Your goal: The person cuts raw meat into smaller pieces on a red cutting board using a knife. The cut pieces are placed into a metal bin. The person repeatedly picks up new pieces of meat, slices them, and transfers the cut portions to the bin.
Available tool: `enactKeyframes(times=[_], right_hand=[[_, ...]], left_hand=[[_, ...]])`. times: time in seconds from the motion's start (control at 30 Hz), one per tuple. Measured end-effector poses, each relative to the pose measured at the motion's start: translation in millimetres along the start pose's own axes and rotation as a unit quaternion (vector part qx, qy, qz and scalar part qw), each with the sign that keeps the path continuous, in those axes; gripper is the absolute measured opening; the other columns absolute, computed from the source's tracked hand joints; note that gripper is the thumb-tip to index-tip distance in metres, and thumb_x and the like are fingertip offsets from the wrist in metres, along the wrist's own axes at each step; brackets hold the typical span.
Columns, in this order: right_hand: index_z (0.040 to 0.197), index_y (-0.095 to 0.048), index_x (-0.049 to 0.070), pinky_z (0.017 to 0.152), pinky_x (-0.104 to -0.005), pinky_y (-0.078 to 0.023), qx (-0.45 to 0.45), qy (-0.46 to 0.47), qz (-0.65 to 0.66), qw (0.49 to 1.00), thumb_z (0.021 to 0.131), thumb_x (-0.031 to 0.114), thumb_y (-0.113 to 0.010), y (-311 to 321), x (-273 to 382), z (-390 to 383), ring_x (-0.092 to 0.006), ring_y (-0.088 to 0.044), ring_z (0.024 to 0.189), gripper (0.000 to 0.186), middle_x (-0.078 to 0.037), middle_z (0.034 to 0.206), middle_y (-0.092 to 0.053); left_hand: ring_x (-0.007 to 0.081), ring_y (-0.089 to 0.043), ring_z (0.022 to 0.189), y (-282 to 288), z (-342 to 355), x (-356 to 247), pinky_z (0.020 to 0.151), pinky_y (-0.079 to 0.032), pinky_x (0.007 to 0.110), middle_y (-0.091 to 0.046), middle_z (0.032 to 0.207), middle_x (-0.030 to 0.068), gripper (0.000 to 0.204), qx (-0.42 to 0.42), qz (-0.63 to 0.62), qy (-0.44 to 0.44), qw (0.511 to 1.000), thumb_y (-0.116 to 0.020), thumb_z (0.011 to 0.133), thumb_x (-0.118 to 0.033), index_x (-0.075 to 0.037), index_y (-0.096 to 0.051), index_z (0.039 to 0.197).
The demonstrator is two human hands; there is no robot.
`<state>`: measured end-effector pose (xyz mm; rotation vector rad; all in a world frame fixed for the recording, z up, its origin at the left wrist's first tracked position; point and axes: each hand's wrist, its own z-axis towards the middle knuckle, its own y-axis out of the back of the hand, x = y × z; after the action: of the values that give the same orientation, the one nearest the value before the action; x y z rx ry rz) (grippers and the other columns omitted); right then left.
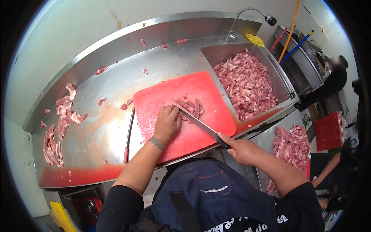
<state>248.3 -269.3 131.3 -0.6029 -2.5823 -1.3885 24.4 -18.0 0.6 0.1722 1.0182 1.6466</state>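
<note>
A long knife (pixel 201 124) with a dark handle is in my right hand (pixel 245 150), its blade slanting up and left over the red cutting board (pixel 156 101). Close by the blade's tip, my left hand (pixel 168 119) rests on the board with its fingers bent and together; what lies under them is hidden. Cut strips of raw meat (pixel 189 106) lie on the board, just right of my left fingers and along the blade. To the left of the board lies a sharpening steel (pixel 130 133) with a red handle.
A sink basin (pixel 210 58) full of cut meat (pixel 247 81) stands right, below a tap (pixel 247 15) and a yellow cloth (pixel 255 39). More meat strips (pixel 63 112) lie far left on the steel table (pixel 89 135). At right, a meat pile (pixel 291 147) and people (pixel 330 87).
</note>
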Motion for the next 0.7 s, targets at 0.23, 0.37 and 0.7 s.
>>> enactKeyframes(times=[0.23,0.37,0.7], right_hand=[[0.174,-0.019,0.032,0.1,-0.054,-0.055,-0.021,0.003,0.099,0.995,0.106,0.024,-0.055,7.0,52.7,124.4,-0.0481,-0.07,0.115,0.077,-0.032,0.13,-0.069],[0.174,-0.022,0.032,0.104,-0.0548,-0.054,-0.095,0.09,0.055,0.99,0.106,0.027,-0.053,13.8,55.3,149.1,-0.0484,-0.068,0.121,0.075,-0.032,0.137,-0.067],[0.171,-0.029,0.038,0.105,-0.0512,-0.055,-0.082,0.088,0.015,0.993,0.102,0.022,-0.063,-6.4,-34.0,95.5,-0.0463,-0.072,0.116,0.079,-0.032,0.127,-0.071]], left_hand=[[0.0404,-0.064,0.103,-1.2,1.7,-1.3,0.092,-0.054,0.049,-0.069,0.113,0.018,0.023,0.035,-0.008,0.003,0.999,-0.076,0.086,-0.004,-0.002,-0.069,0.108],[0.0406,-0.064,0.1,9.2,0.3,-3.4,0.089,-0.054,0.05,-0.069,0.108,0.0196,0.025,0.034,-0.069,0.005,0.997,-0.072,0.087,-0.005,-0.002,-0.069,0.112],[0.0398,-0.064,0.115,122.9,-118.1,-22.7,0.101,-0.054,0.049,-0.07,0.121,0.0193,0.041,-0.08,0.08,0.234,0.966,-0.078,0.089,-0.011,-0.005,-0.068,0.128]])
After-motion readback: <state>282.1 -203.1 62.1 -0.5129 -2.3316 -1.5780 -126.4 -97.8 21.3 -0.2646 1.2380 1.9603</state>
